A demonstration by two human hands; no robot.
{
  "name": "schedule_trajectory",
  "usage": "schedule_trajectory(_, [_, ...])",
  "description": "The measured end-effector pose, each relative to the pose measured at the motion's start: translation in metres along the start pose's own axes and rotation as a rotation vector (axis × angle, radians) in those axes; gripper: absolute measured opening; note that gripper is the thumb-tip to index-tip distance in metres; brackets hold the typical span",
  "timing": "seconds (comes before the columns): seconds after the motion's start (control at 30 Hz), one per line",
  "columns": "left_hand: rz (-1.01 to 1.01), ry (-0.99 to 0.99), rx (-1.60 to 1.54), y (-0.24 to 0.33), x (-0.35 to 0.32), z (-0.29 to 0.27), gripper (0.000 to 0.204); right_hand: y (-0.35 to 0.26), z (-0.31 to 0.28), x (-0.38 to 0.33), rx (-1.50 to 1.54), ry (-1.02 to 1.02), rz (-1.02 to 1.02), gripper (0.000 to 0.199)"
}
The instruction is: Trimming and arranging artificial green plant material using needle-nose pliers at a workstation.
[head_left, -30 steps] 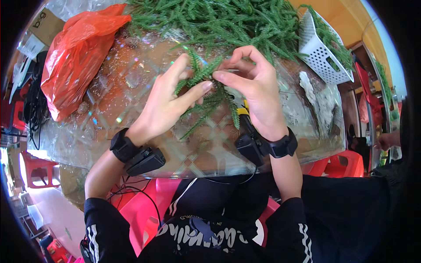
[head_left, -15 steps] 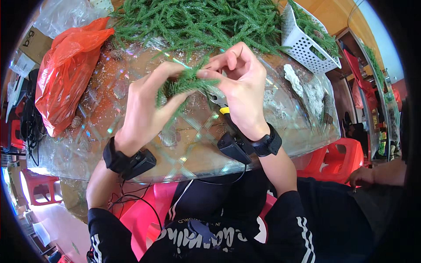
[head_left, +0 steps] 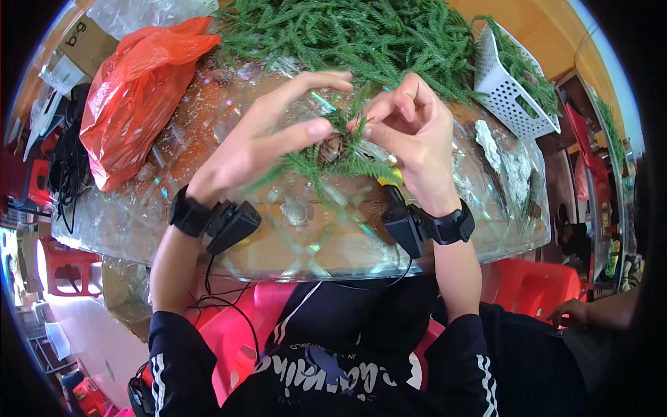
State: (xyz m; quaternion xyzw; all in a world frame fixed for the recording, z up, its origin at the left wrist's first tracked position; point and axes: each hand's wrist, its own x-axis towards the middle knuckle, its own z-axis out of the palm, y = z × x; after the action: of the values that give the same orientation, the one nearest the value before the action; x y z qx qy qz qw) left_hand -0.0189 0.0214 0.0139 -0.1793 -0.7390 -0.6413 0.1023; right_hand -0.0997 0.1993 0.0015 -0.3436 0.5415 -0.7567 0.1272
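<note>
Over the table I have a green artificial pine sprig [head_left: 365, 165] with a brown pine cone [head_left: 331, 149] at its middle. My right hand [head_left: 415, 139] pinches the sprig's stem between thumb and fingertips. Beneath that hand shows part of a yellow-and-black handled tool [head_left: 391, 176], apparently pliers; whether the palm grips it is hidden. On the sprig's other side, my left hand [head_left: 260, 142] is open, slightly blurred, its thumb and fingers spread apart. The left thumb tip is right beside the cone; I cannot tell if it touches.
A large heap of green pine sprigs [head_left: 361, 42] covers the table's far side. A white perforated basket [head_left: 511, 87] with more sprigs stands far right, a red plastic bag [head_left: 139, 104] at left. White flakes dust the clear table cover [head_left: 313, 243]. Another person's hand [head_left: 571, 313] is at right.
My left hand has let go of the sprig and spread its fingers. The pine cone now shows among the needles. My right hand keeps its pinch. The whole view has shifted a little.
</note>
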Motion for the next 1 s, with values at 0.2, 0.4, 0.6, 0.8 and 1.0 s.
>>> schedule_trajectory(0.2, [-0.168, -0.117, 0.121, -0.012, -0.007, 0.001, 0.041, 0.003, 0.005, -0.001, 0.019, -0.1, -0.079, 0.04])
schedule_trajectory(0.4, [-0.09, 0.027, 0.665, 0.006, -0.01, 0.015, 0.031, 0.005, 0.012, -0.005, 0.126, -0.032, -0.071, 0.036])
schedule_trajectory(0.6, [0.311, 0.253, 1.054, -0.009, -0.008, 0.018, 0.026, 0.012, 0.016, -0.007, 0.138, 0.212, 0.029, 0.03])
schedule_trajectory(0.8, [0.07, 0.221, 0.572, -0.021, -0.008, -0.002, 0.025, -0.002, 0.009, 0.002, -0.107, 0.0, -0.025, 0.026])
schedule_trajectory(1.0, [-0.076, -0.119, 0.12, -0.019, -0.012, -0.009, 0.026, -0.006, -0.004, 0.005, -0.306, -0.277, -0.248, 0.031])
